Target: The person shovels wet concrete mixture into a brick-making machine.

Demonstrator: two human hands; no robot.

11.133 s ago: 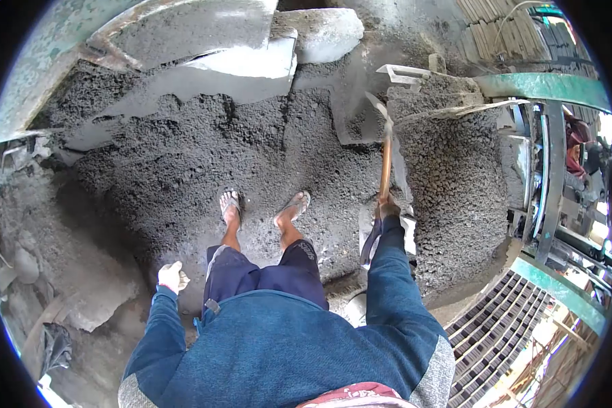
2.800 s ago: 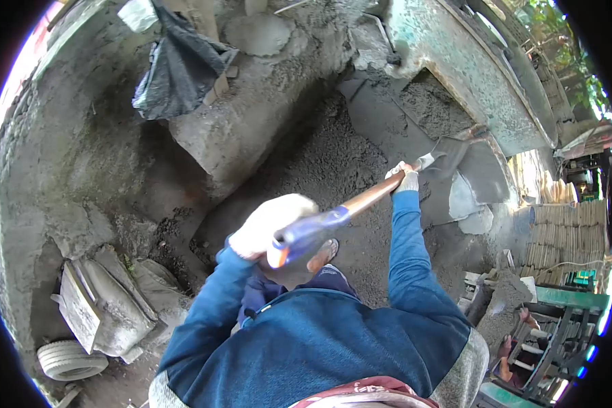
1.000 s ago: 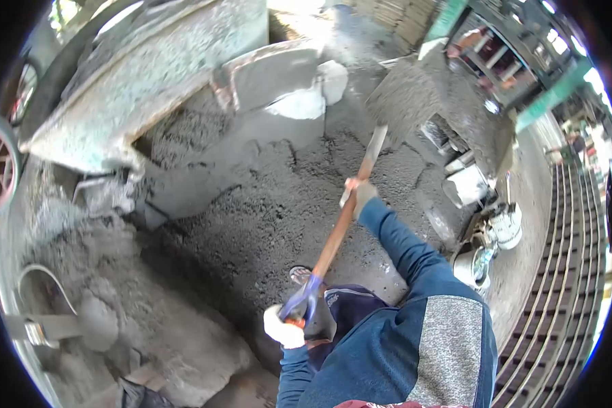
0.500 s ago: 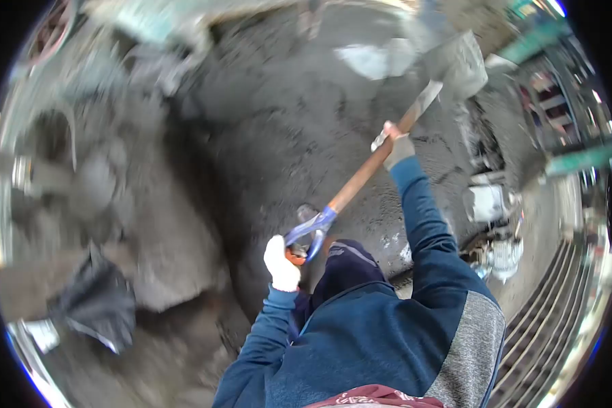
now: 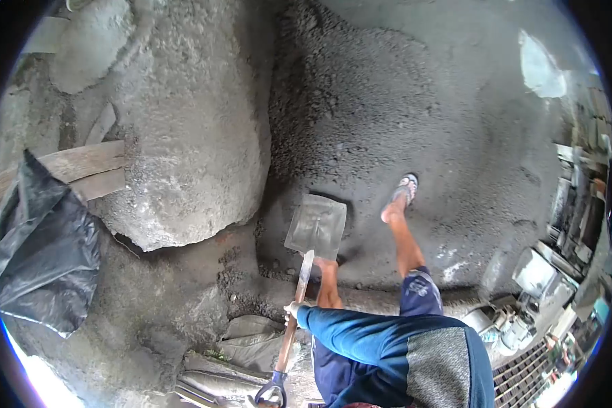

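Note:
A shovel with a wooden shaft, a blue D-shaped handle and a flat grey blade slants through the lower middle of the view. My right hand is wrapped round the shaft, below the metal socket. At the bottom edge, my left hand is at the D-shaped handle, closed on it; most of that hand is cut off. The shovel blade is low over or on the grey floor beside my foot, and I see no load on it.
A large rough grey mound rises at the left. Loose dark gravel covers the floor ahead. A black plastic sheet hangs at far left. My sandalled foot stands right of the blade. Machine parts and wood pieces line the right.
The shovel has swung from the upper right to the lower middle, its blade now near my feet. My view has turned, and both hands are lower in it.

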